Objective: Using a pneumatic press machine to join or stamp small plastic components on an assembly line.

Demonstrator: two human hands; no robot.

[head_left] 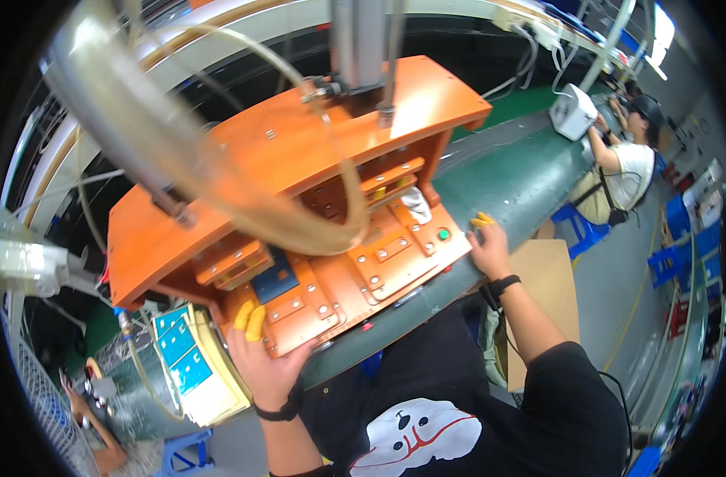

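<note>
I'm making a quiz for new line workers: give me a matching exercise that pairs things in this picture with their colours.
Things:
1. press fixture
2. conveyor belt
3. finger cots on the left hand
4. round button

Colours:
a. yellow
b. dark green
c. orange
d. bright green

Pairs: 1-c, 2-b, 3-a, 4-d

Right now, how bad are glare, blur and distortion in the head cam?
Head view: strong fisheye bend, the conveyor belt curves and a black rim rings the picture. The clear tube close to the lens is blurred and smeared. Glare washes the orange press fixture top and the window is blown out. Left hand and right hand are reasonably sharp.
</note>
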